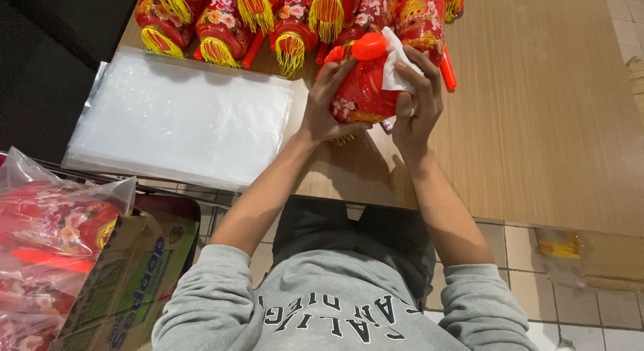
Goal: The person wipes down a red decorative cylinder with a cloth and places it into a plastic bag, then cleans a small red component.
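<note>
Spreading under your arms is the wooden table point(537, 136), with a stack of clear plastic bags point(181, 119) at its left. Above its near edge, your left hand point(325, 106) clasps a red lantern point(362, 89); your right hand point(417, 99) pinches a white cloth point(399, 62) against it.

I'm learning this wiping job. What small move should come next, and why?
Probably turn the red lantern a little with the left hand: the right hand presses the white cloth on one side only, near its top.
</note>
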